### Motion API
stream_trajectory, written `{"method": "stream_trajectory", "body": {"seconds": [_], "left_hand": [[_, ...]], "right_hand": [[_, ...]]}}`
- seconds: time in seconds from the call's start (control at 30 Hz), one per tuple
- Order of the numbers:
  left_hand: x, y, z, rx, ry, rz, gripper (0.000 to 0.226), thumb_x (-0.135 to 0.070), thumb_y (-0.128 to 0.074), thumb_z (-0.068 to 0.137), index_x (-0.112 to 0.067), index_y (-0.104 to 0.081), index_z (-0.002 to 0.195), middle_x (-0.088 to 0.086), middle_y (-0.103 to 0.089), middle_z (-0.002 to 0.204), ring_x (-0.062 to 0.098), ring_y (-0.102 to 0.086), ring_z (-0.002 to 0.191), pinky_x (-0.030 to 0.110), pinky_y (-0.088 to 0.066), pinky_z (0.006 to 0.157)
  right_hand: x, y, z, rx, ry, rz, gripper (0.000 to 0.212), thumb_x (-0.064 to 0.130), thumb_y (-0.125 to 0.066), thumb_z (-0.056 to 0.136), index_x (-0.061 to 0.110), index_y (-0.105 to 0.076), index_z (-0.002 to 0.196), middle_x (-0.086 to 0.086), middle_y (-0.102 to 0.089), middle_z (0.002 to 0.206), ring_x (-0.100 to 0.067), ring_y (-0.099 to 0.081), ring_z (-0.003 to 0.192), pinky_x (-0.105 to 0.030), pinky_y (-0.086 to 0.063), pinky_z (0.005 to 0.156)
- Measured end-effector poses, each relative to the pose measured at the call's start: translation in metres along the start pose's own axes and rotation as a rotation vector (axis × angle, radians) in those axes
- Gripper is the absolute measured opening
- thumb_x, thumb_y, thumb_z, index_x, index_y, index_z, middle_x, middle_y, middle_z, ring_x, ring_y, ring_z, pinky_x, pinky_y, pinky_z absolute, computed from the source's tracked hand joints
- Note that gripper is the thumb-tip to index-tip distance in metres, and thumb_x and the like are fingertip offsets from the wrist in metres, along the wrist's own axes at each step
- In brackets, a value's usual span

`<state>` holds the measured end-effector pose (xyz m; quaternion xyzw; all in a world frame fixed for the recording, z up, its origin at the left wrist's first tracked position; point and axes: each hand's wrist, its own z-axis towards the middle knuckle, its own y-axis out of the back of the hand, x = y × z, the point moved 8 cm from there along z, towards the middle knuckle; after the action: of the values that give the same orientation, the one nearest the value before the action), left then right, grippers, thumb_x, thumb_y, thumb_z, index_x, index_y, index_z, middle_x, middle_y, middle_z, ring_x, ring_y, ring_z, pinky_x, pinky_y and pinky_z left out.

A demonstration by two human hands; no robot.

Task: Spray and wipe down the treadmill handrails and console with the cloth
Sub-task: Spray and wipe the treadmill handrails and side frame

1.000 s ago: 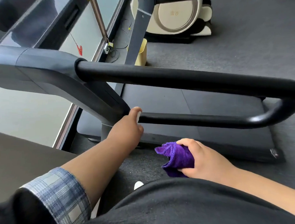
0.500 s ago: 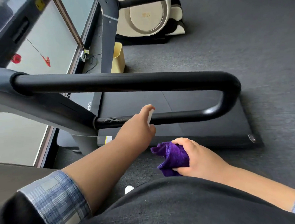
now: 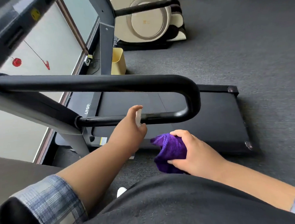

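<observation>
- Near the middle of the frame, my left hand (image 3: pixel 129 128) is curled around a small white spray bottle (image 3: pixel 138 117), one finger up on its top. You only see a sliver of the bottle past my knuckles, so I can't tell which way the nozzle faces.
- It sits right in front of the lower bar of the black treadmill handrail (image 3: pixel 98 82). Can't tell if the bottle touches the bar.
- That handrail runs across the frame from the left, bends in a U at center right and comes back as the lower bar into the grey upright (image 3: pixel 42 109).
- My right hand (image 3: pixel 194 153), lower center, has the purple cloth (image 3: pixel 170 149) bunched up in its grip, thumb on top, fingers wrapped underneath. It's below the rail, not touching it.
- Black treadmill deck (image 3: pixel 211 122) lies behind both hands on the grey carpet (image 3: pixel 242 48).
- Upper left: a red safety clip (image 3: pixel 46 65) on its cord.
- Top center: a cream elliptical machine (image 3: pixel 148 22), with a yellow bin (image 3: pixel 118 62) below it.
</observation>
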<state>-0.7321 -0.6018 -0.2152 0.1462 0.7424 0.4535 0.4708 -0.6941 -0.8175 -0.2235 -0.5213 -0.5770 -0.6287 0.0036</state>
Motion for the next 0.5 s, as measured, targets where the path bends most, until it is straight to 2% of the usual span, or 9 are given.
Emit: {"method": "stream_trajectory", "body": {"seconds": [0.07, 0.17, 0.27, 0.33, 0.4, 0.5], "left_hand": [[0.016, 0.009, -0.015, -0.065, 0.063, -0.072, 0.055, -0.034, -0.059, 0.088, -0.053, -0.029, 0.131, -0.011, -0.058, 0.07, 0.011, -0.06, 0.059, 0.031, -0.047, 0.054], [0.041, 0.023, -0.04, -0.171, 0.124, -0.16, 0.054, -0.033, -0.063, 0.087, -0.054, -0.034, 0.128, -0.002, -0.059, 0.058, 0.009, -0.058, 0.054, 0.028, -0.045, 0.053], [0.063, 0.029, -0.065, -0.22, 0.184, -0.214, 0.053, -0.035, -0.064, 0.086, -0.057, -0.036, 0.126, -0.007, -0.065, 0.065, 0.005, -0.059, 0.055, 0.028, -0.044, 0.048], [0.074, 0.031, -0.077, -0.223, 0.218, -0.241, 0.052, -0.035, -0.062, 0.086, -0.06, -0.035, 0.123, -0.016, -0.065, 0.067, 0.009, -0.056, 0.045, 0.031, -0.045, 0.046], [0.083, 0.033, -0.087, -0.225, 0.239, -0.238, 0.053, -0.035, -0.061, 0.086, -0.066, -0.033, 0.118, -0.012, -0.066, 0.066, 0.011, -0.056, 0.044, 0.034, -0.047, 0.048], [0.091, 0.032, -0.096, -0.212, 0.245, -0.245, 0.054, -0.035, -0.062, 0.086, -0.067, -0.032, 0.119, -0.005, -0.066, 0.07, 0.009, -0.06, 0.053, 0.036, -0.052, 0.056]], "right_hand": [[0.018, 0.011, 0.011, -0.027, 0.041, 0.039, 0.077, 0.061, -0.077, 0.069, 0.057, -0.029, 0.129, 0.025, -0.05, 0.125, 0.0, -0.054, 0.109, -0.022, -0.046, 0.089], [0.059, 0.029, 0.037, -0.091, 0.139, 0.085, 0.076, 0.054, -0.081, 0.07, 0.052, -0.035, 0.13, 0.022, -0.053, 0.125, 0.002, -0.052, 0.111, -0.023, -0.043, 0.095], [0.097, 0.046, 0.063, -0.163, 0.231, 0.052, 0.073, 0.051, -0.081, 0.073, 0.046, -0.039, 0.132, 0.012, -0.057, 0.126, -0.001, -0.052, 0.109, -0.024, -0.043, 0.096], [0.113, 0.049, 0.077, -0.174, 0.281, -0.092, 0.073, 0.05, -0.08, 0.076, 0.038, -0.039, 0.135, 0.003, -0.058, 0.127, -0.013, -0.055, 0.112, -0.032, -0.046, 0.098], [0.116, 0.042, 0.086, -0.153, 0.303, -0.345, 0.073, 0.047, -0.077, 0.08, 0.031, -0.038, 0.139, -0.004, -0.055, 0.13, -0.026, -0.054, 0.118, -0.042, -0.047, 0.1], [0.091, 0.033, 0.096, -0.116, 0.204, -0.639, 0.066, 0.047, -0.076, 0.081, 0.028, -0.042, 0.134, -0.005, -0.052, 0.122, -0.032, -0.055, 0.11, -0.045, -0.049, 0.089]]}}
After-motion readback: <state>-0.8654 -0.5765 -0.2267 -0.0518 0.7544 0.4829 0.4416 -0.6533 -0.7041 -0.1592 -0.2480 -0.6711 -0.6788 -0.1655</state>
